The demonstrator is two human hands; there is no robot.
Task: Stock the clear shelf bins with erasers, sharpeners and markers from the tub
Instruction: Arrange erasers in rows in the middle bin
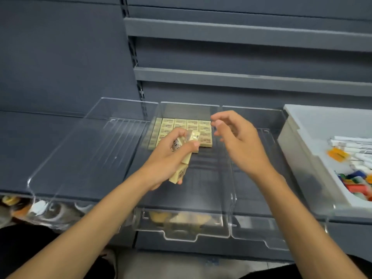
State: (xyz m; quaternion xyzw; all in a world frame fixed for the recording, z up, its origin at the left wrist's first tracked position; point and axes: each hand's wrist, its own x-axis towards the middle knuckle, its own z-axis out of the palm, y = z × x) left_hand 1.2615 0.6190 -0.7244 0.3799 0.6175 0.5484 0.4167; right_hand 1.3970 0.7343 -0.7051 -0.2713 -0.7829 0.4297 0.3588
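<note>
Three clear bins point(201, 190), one grey tub point(298, 137), one left hand point(169, 160), one right hand point(243, 143), erasers point(205, 125) beyond sure counting.

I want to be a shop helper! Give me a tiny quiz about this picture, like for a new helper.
1. True or false: the right hand holds a marker.
2. Which clear bin has the rows of erasers lying in it? A left, B middle, C right.
3. Fill the gap: the left hand grips a bunch of ____.
Key: 1 false, it holds nothing. 2 B, the middle bin. 3 erasers.
</note>
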